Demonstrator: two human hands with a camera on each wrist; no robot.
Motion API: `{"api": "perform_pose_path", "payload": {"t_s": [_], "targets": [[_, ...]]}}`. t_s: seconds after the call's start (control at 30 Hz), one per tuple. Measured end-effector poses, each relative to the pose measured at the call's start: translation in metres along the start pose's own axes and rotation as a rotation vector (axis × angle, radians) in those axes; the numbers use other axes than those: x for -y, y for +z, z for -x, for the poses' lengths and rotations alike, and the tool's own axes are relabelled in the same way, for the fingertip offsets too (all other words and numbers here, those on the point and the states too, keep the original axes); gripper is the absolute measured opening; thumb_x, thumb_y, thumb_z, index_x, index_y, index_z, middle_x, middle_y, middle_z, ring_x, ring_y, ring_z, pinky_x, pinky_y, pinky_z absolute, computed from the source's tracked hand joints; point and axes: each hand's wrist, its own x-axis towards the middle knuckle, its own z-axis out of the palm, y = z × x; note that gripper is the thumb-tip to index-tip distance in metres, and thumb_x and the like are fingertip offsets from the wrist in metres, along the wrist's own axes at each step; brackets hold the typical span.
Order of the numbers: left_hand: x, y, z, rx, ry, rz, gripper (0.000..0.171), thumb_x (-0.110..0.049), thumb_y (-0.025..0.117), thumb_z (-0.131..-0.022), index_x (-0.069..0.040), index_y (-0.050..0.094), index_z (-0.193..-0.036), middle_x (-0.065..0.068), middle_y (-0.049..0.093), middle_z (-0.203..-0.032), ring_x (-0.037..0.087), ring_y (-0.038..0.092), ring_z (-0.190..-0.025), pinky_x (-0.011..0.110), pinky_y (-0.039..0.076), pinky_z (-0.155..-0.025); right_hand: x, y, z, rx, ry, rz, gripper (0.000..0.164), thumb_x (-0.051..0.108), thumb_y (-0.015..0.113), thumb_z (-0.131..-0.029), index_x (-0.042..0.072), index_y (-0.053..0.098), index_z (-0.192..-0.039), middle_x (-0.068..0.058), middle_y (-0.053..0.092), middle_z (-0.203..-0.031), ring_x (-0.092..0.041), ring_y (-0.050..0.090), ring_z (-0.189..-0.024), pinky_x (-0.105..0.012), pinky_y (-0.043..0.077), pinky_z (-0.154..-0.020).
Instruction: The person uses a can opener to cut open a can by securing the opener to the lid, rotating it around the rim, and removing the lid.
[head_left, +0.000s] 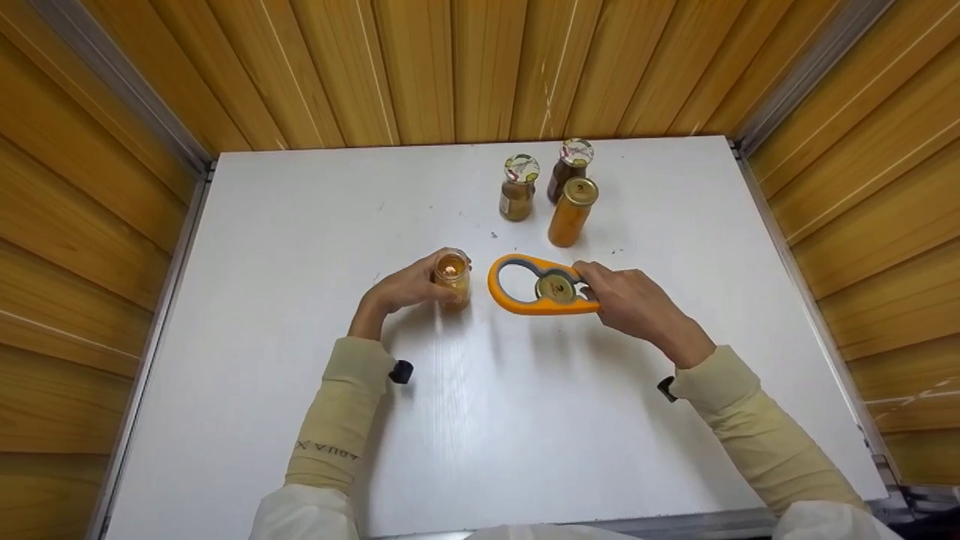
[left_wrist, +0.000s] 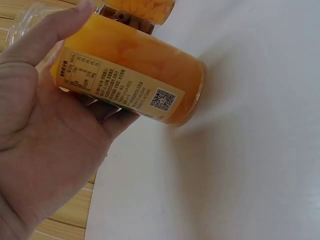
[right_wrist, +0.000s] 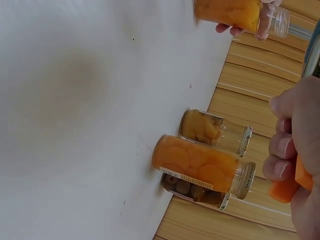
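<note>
My left hand point(head_left: 412, 287) grips a lidless glass jar point(head_left: 453, 279) of orange fruit, fingers and thumb wrapped round its upper half. In the left wrist view the jar point(left_wrist: 145, 65) shows a printed label with a QR code, its base right at the table. My right hand point(head_left: 628, 300) holds the handle end of an orange and grey jar opener point(head_left: 517, 306), raised over the table to the right of the jar. A gold lid point(head_left: 556, 287) sits in the opener's smaller opening. The right wrist view shows my right hand's curled fingers point(right_wrist: 281, 150) round the orange handle.
Three capped jars stand together toward the back: an orange fruit jar point(head_left: 570, 217), a paler fruit jar point(head_left: 517, 195) and a dark one point(head_left: 564, 178). The white table point(head_left: 300, 225) carries small dark specks near them. Wood-look panels point(head_left: 420, 75) rise behind and at both sides.
</note>
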Motion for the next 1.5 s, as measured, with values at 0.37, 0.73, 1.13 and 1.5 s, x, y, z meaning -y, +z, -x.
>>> {"api": "perform_pose_path", "payload": {"t_s": [0.37,0.73,1.13,1.5], "targets": [[0.006,-0.023,-0.002,-0.298,-0.060,0.052,0.075,-0.015,0.077,-0.091,-0.014,0.039,-0.155,0.013,0.052,-0.144,0.030,0.047,-0.135,0.050,0.035,-0.116,-0.003,-0.002,0.006,-0.025,0.005,-0.010,0.043,-0.001,0.076,-0.091,0.007,0.050,-0.125,-0.007,0.068,-0.095,-0.022,0.057,-0.063,-0.036,0.054,-0.060],[0.008,-0.050,-0.018,-0.609,-0.185,0.036,0.080,-0.025,0.079,-0.093,-0.013,0.032,-0.157,0.013,0.044,-0.155,0.031,0.041,-0.143,0.049,0.033,-0.120,-0.005,-0.005,0.014,0.002,0.046,0.002,0.041,0.000,0.075,-0.092,0.009,0.051,-0.124,-0.007,0.068,-0.095,-0.021,0.057,-0.064,-0.035,0.056,-0.061],[0.023,-0.063,-0.033,-0.906,-0.167,-0.045,0.080,-0.035,0.078,-0.094,-0.017,0.033,-0.156,0.010,0.049,-0.153,0.026,0.048,-0.139,0.045,0.038,-0.117,-0.006,-0.003,0.016,-0.003,0.046,0.013,0.045,0.000,0.077,-0.090,0.007,0.051,-0.126,-0.008,0.069,-0.096,-0.022,0.059,-0.064,-0.036,0.056,-0.061],[0.027,-0.061,-0.048,-1.115,-0.211,-0.217,0.081,-0.048,0.072,-0.095,-0.019,0.030,-0.158,0.002,0.049,-0.154,0.021,0.049,-0.140,0.045,0.037,-0.118,-0.004,-0.009,0.013,0.018,0.071,0.003,0.043,0.003,0.076,-0.093,0.008,0.051,-0.127,-0.008,0.071,-0.097,-0.022,0.059,-0.066,-0.037,0.056,-0.063]]}}
